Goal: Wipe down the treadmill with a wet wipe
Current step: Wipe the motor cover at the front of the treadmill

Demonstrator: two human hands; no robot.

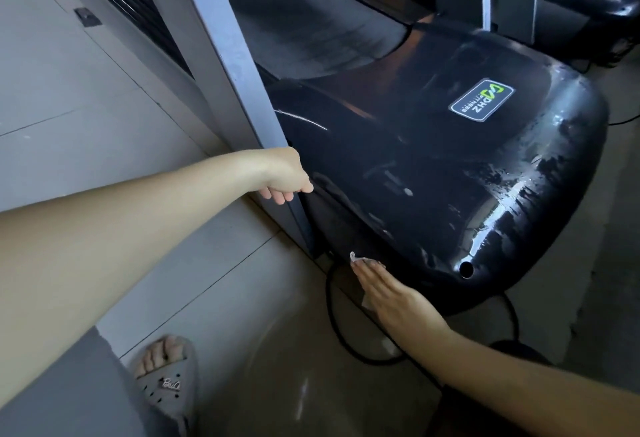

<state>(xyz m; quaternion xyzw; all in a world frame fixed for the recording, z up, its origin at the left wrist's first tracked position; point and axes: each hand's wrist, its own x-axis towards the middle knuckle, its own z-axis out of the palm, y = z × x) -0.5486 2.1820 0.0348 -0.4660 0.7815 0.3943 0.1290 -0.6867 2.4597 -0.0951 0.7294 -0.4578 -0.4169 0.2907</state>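
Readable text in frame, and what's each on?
"PHZ FITNESS": upside down to the camera, beside a green logo, on the label on the treadmill's black cover.
Script on the sandal charm: too small to read for sure.
No other text visible.

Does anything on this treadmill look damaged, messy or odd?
Nothing looks broken. The black motor cover carries a pale curved streak near the grey upright, and patchy wet smears toward its rounded end, likely from the wet wipe under the right hand. A black cable loops loose on the floor.
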